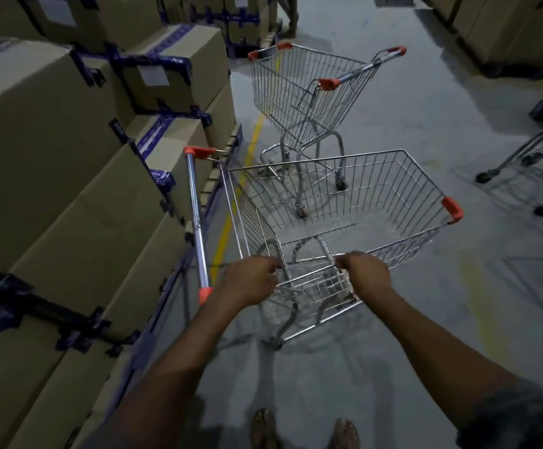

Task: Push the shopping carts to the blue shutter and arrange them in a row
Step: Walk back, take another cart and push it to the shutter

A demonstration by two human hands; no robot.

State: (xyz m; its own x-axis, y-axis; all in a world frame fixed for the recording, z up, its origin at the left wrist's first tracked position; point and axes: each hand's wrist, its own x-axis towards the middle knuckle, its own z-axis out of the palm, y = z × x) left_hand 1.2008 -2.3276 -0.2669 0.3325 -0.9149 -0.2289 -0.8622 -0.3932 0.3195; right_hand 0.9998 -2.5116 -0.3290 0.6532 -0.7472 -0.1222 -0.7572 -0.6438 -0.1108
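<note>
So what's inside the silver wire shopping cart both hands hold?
The silver wire shopping cart is empty; grey floor shows through its mesh. The left hand and right hand hide part of its near rim.

The floor (403,335) is smooth grey concrete, kinda shiny, with a yellow line (228,222) painted along the left side and a fainter one (480,299) off to the right. The near cart (360,176) stands on its wheels in the middle, tucked close to the left line. The far cart (296,89) sits just beyond it, turned at an angle. More cart frames (535,163) poke in at the right edge, wheels on the ground. Stacked cardboard boxes (53,189) run down the whole left side on blue pallets (228,153), and more boxes (506,27) sit far right. Two sandalled feet (265,429) are planted at the near edge.
</note>
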